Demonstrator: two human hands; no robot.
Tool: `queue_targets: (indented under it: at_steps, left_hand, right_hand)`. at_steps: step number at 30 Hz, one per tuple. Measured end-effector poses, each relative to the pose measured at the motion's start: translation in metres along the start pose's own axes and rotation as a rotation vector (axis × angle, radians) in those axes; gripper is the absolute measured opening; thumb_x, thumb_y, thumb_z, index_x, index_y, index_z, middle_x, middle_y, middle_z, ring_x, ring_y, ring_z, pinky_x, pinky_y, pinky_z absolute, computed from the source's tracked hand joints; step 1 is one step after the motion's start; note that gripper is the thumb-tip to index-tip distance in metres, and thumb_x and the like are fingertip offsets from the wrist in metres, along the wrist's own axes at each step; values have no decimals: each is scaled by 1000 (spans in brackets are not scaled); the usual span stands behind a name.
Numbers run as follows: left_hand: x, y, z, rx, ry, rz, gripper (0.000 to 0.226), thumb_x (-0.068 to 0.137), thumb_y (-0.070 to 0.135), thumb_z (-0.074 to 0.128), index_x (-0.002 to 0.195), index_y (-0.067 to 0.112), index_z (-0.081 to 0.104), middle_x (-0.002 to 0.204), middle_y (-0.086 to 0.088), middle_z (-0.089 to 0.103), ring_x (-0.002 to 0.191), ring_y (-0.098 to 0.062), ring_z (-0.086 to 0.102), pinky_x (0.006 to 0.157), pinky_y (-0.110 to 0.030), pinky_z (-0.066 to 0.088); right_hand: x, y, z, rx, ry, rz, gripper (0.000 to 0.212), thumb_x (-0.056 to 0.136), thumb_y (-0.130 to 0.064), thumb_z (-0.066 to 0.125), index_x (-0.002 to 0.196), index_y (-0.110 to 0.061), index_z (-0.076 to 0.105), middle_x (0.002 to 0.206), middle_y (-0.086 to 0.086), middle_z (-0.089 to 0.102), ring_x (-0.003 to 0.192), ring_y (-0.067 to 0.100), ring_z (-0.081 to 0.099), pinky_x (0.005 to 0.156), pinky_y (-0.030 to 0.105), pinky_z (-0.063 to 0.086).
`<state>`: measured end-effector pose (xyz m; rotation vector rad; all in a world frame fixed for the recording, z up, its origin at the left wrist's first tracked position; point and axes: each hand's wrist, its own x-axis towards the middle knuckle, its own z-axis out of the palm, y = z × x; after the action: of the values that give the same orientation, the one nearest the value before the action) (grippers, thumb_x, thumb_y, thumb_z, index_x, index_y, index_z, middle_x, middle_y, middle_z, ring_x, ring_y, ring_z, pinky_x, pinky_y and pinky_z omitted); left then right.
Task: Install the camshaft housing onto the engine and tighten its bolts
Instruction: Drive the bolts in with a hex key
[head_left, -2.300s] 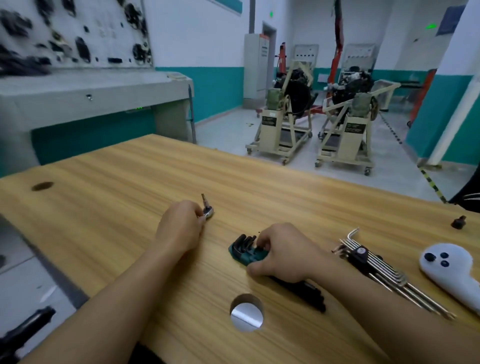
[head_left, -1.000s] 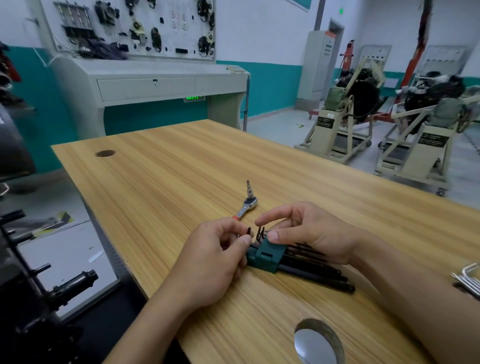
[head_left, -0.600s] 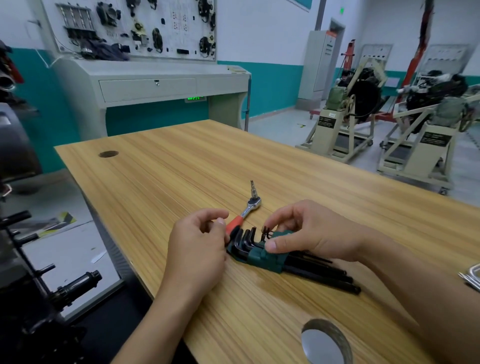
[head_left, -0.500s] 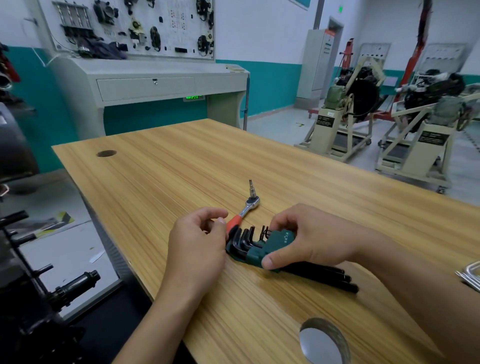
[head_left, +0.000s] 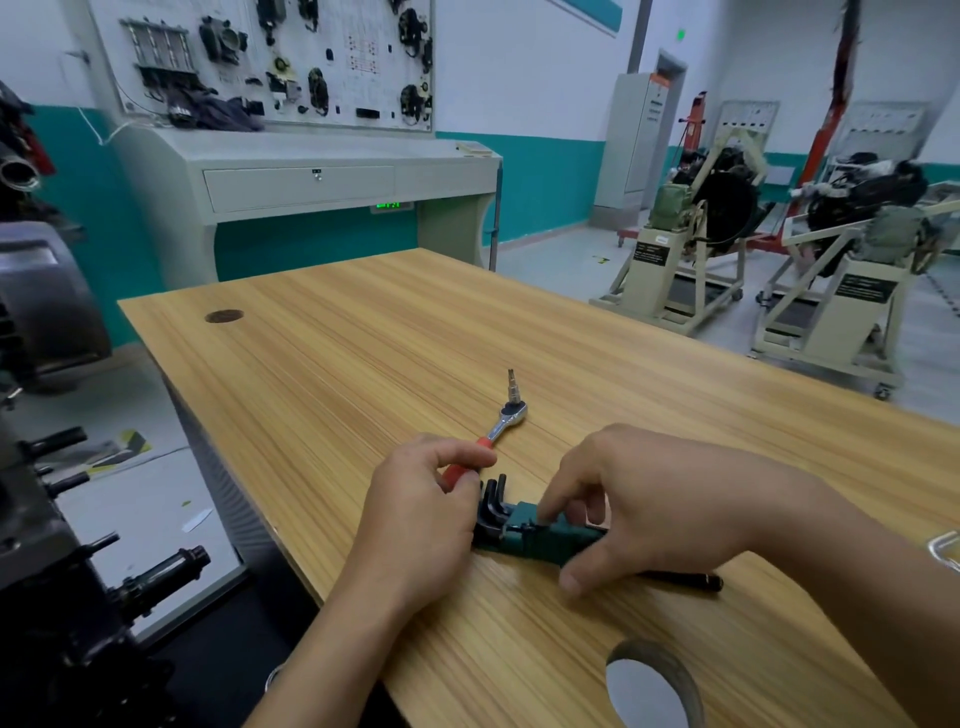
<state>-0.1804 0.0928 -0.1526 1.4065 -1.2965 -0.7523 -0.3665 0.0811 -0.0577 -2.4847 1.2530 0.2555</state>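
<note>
A set of black hex keys in a green holder lies on the wooden table. My right hand grips the holder, fingers on top and thumb on the near side. My left hand is curled against the keys' bent ends; its fingers hide whether they pinch one. A ratchet with a red handle and a bit lies just beyond, its handle end under my left thumb. Part of a dark engine with studs stands off the table's left edge. No camshaft housing is in sight.
A round cable hole opens in the table near me, another at the far left corner. Silver hex keys peek in at the right edge. Two engines on stands and a grey console stand behind.
My left hand left the ratchet and came to the bent ends of the hex keys. My right hand shifted its hold on the green holder. My view swung left and the engine came into view.
</note>
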Motion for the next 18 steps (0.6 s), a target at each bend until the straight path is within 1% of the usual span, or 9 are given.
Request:
queue_targets:
  at_steps: [2, 4, 6, 8, 11, 13, 15, 16, 18]
  left_hand:
    - [-1, 2, 0, 67, -12, 46, 23, 92, 10, 67, 89, 31, 77, 71, 21, 58, 62, 9, 58, 57, -4, 42]
    - [-3, 5, 1, 197, -50, 103, 18, 93, 17, 66, 101, 31, 76, 94, 23, 65, 85, 8, 61, 77, -11, 49]
    - [-5, 7, 1, 302, -91, 130, 24, 94, 21, 65, 113, 34, 73, 109, 25, 66, 103, 3, 60, 95, -23, 49]
    - [-7, 9, 0, 321, -131, 128, 33, 94, 22, 64, 122, 39, 68, 113, 26, 67, 111, 2, 59, 102, -28, 48]
    - [-8, 11, -1, 349, -207, 128, 43, 98, 22, 58, 133, 46, 58, 118, 27, 66, 117, 2, 58, 105, -32, 48]
    - [-6, 11, -3, 319, -251, 118, 46, 99, 18, 57, 134, 46, 56, 119, 24, 67, 117, 2, 59, 104, -32, 49]
    - [-6, 9, -5, 224, -273, 129, 46, 97, 10, 58, 129, 44, 61, 113, 22, 69, 105, 4, 62, 98, -30, 52]
    - [-8, 8, -7, 195, -270, 154, 46, 96, 6, 58, 125, 43, 64, 109, 21, 69, 93, 7, 63, 92, -25, 53]
    - [-11, 6, -11, 192, -245, 216, 47, 94, 1, 58, 117, 41, 68, 104, 19, 69, 72, 6, 58, 74, -15, 50]
  right_hand:
    - [-1, 4, -3, 41, -77, -3, 69, 64, -69, 80, 126, -45, 60, 101, -26, 59, 96, -4, 56, 88, 25, 51]
    - [-3, 7, -7, 93, -133, 10, 75, 58, -77, 77, 125, -48, 58, 105, -31, 58, 100, -10, 55, 94, 24, 49]
    - [-1, 10, -8, 141, -46, 17, 73, 62, -79, 73, 125, -44, 60, 108, -31, 60, 104, -11, 54, 96, 24, 49]
    - [4, 9, -3, 128, 67, 48, 73, 69, -76, 70, 129, -37, 60, 112, -26, 61, 107, -5, 56, 94, 23, 48]
    - [13, 6, 10, 54, 18, 93, 78, 67, -75, 72, 132, -34, 57, 120, -20, 58, 109, 4, 55, 95, 30, 50]
    - [17, 4, 17, 77, 4, 90, 77, 65, -74, 74, 129, -32, 59, 117, -15, 60, 105, 8, 57, 94, 37, 52]
    - [19, 2, 21, 126, 32, 66, 72, 64, -70, 78, 121, -29, 64, 113, -4, 64, 101, 15, 60, 91, 42, 53]
    - [20, 1, 23, 153, 48, 48, 68, 64, -68, 81, 118, -28, 65, 111, -2, 65, 99, 15, 60, 91, 42, 53]
    - [20, 0, 25, 209, 63, 26, 65, 62, -63, 84, 116, -31, 66, 106, -10, 64, 96, 7, 60, 89, 36, 54]
